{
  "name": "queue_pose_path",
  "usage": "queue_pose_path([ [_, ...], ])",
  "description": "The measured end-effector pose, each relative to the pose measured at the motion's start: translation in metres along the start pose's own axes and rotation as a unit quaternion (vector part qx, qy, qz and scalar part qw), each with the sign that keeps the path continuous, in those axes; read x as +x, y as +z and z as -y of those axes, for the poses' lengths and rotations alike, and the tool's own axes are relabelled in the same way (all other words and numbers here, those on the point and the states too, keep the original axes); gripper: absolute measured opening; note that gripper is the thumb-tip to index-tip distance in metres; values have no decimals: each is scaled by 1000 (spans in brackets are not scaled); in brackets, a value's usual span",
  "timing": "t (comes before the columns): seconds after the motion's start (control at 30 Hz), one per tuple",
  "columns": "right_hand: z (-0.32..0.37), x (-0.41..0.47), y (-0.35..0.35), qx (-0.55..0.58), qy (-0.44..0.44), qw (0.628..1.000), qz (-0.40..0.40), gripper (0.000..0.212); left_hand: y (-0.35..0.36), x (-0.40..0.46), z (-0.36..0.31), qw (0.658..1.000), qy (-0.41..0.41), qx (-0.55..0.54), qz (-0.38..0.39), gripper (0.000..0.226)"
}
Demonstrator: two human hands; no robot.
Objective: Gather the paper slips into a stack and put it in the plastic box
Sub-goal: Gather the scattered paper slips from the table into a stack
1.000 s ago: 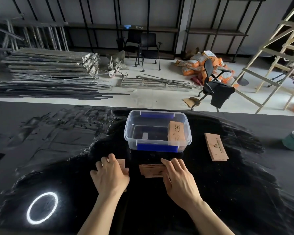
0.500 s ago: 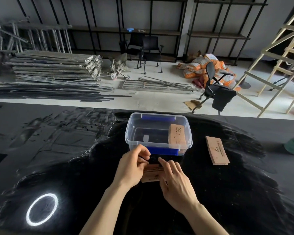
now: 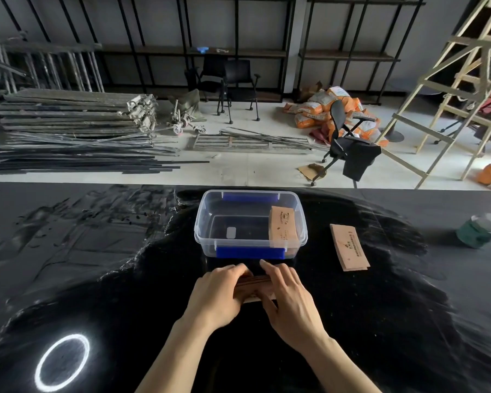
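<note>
While both hands press on it from the two sides, the small stack of paper slips (image 3: 252, 280) stands on its edge on the black table (image 3: 380, 321), a little below the middle of the frame. Only its top edges and a part of its near face show between the hands. The left hand (image 3: 217, 293) closes on the left end of the stack, fingers curled over the top. The right hand (image 3: 288, 296) holds the right end in the same way, fingers together and a little bent. Neither hand is spread; both clamp the slips between them.

I judge that the step in hand is squaring the gathered slips, so that their edges come level. The stack is not yet in the box.

Just above the hands, near the centre of the frame, is the clear plastic box (image 3: 207, 222) with blue clips, open, without lid. One bundle of slips (image 3: 283, 226) already leans against its right inner wall. To the right of the box, apart from it, another pile of slips (image 3: 349, 246) lies flat on the table. At the far right edge stands a green jar (image 3: 478, 230).

For the next move, it seems the hands must keep the stack tight, lift it over the near wall of the box and set it down inside, where the left part is free. The pile on the right will probably need gathering too.
</note>
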State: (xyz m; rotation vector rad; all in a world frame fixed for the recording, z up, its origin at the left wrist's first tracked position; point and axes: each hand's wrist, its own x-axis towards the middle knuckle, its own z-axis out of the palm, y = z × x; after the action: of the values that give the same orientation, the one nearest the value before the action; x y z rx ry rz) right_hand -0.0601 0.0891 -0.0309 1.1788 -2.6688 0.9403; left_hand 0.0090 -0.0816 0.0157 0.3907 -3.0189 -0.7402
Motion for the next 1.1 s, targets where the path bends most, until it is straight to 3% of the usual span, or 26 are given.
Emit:
queue_pose_path([
  [0.1,-14,-8,-3,105,123,985,-67,80,14,2,4,995,-26,-91,-28,31],
  [0.17,-20,-11,-14,275,262,922,-72,83,25,5,-2,979,-31,-196,-42,27],
  [0.23,-24,-14,-28,432,339,834,-50,63,35,10,-20,960,-36,-273,-48,27],
  [0.27,-25,-16,-34,472,348,809,-45,49,41,12,-33,951,-45,-302,-46,28],
  [0.33,-29,-19,-46,513,349,781,-69,31,54,21,-59,929,-81,-359,-33,31],
  [0.4,-42,-21,-56,517,363,766,-117,27,66,33,-84,911,-121,-395,-14,36],
  [0.53,-77,-16,-88,472,375,778,-176,26,82,63,-129,908,-154,-389,17,38],
  [0.77,-140,30,-109,200,404,876,-173,23,97,135,-168,948,-170,-267,27,43],
  [0.97,-158,55,-105,107,415,894,-128,21,106,158,-175,965,-192,-174,30,41],
  [1.03,-163,56,-103,73,421,895,-129,24,110,161,-174,965,-199,-168,37,50],
  [1.1,-169,55,-102,58,436,892,-109,40,111,163,-174,958,-218,-182,41,65],
])
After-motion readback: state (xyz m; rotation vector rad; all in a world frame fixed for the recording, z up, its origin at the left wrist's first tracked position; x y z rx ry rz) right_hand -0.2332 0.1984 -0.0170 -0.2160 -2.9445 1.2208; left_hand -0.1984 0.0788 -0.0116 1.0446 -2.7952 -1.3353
